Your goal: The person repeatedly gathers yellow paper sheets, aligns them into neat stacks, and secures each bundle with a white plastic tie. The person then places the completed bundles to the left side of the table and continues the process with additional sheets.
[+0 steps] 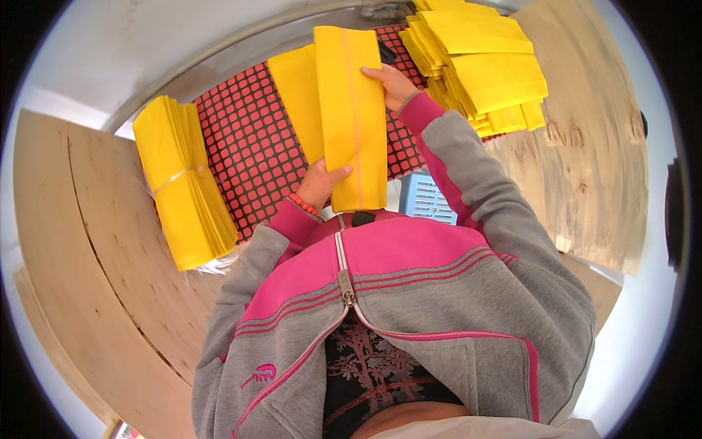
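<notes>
A long folded yellow fabric piece [352,110] with a pale seam line down its length is held up between my hands. My left hand [319,183] grips its lower left edge, thumb on the front face and the other fingers mostly hidden. Higher up, my right hand [395,84] pinches the right edge, with the thumb on the front. Behind it to the left, another yellow fabric piece [296,95] lies on the red-and-black checked cloth [248,139], partly covered by the held one.
At the left stands a bundle of folded yellow pieces [183,183] tied round with a pale band. A loose stack of yellow pieces [490,58] lies at the far right, beside a wooden board [585,139]. Below the table edge is a slotted blue plastic item [430,199].
</notes>
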`<state>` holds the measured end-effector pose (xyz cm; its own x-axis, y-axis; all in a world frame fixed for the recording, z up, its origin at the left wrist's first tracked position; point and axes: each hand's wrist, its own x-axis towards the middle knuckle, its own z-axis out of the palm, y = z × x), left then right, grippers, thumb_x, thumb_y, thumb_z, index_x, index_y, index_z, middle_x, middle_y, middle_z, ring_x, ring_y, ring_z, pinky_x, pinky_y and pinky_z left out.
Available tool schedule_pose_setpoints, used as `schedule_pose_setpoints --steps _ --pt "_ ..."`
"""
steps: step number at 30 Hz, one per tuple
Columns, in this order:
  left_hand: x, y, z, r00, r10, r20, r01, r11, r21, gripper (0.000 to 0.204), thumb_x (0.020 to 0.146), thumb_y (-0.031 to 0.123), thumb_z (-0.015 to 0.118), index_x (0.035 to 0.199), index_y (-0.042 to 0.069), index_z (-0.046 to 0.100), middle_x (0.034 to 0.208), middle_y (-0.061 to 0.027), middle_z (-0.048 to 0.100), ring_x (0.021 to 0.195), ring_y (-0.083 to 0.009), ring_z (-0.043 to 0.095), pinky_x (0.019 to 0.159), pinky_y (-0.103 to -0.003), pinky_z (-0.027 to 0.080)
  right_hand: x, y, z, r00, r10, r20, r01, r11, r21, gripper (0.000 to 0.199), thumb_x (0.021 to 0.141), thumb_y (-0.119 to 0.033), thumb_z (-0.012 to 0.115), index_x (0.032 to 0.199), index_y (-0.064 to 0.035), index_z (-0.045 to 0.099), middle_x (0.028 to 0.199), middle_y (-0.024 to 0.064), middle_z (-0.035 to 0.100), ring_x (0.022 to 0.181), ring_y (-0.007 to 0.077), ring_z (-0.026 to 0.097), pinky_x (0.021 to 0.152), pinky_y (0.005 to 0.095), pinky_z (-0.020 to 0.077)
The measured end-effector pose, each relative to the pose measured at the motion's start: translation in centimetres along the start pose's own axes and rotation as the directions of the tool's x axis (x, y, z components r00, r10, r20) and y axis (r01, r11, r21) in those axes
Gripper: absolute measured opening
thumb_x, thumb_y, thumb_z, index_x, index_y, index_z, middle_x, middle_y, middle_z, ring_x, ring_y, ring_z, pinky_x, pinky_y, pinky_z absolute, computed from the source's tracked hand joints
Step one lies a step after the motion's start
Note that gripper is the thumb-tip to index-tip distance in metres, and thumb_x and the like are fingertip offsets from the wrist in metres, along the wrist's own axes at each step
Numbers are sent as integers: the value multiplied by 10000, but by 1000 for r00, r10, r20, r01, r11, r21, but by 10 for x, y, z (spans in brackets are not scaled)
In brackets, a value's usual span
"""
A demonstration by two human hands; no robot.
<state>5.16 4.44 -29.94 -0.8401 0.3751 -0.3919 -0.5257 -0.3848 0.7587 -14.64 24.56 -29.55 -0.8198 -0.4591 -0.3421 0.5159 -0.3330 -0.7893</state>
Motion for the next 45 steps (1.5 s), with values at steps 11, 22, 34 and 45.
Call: schedule_pose_setpoints --steps 11,22,34,45 --pt "-11 -23 -17 980 -77 -183 12 943 -332 361 941 142 575 1243 -42 508 1166 -131 620 1028 -223 632 889 -347 519 81 28 47 984 177 -13 -176 957 -232 303 940 -125 583 1198 23 529 1130 135 640 979 237 656 846 380 556" --pt "-7 -29 -22 959 -164 -232 77 937 -340 368 943 140 569 1239 -62 483 1182 -145 604 1058 -243 620 908 -360 516 103 43 33 978 201 -57 -209 937 -282 303 921 -110 603 1176 45 546 1093 148 658 934 253 668 803 393 563" --pt "-38 -46 -37 929 -317 -189 266 930 -254 323 951 210 568 1188 -8 543 1089 -123 658 985 -212 671 772 -259 557 116 62 14 983 178 -39 -180 915 -362 328 920 -136 609 1170 72 563 1099 171 658 945 271 663 828 400 555" --pt "-40 -48 -32 857 -510 -71 462 822 -333 389 972 321 533 1180 -6 559 1086 -131 659 1003 -204 643 841 -298 516 115 64 14 985 174 -16 -164 884 -438 375 944 -171 585 1269 5 526 1196 122 632 1043 246 634 906 375 514"
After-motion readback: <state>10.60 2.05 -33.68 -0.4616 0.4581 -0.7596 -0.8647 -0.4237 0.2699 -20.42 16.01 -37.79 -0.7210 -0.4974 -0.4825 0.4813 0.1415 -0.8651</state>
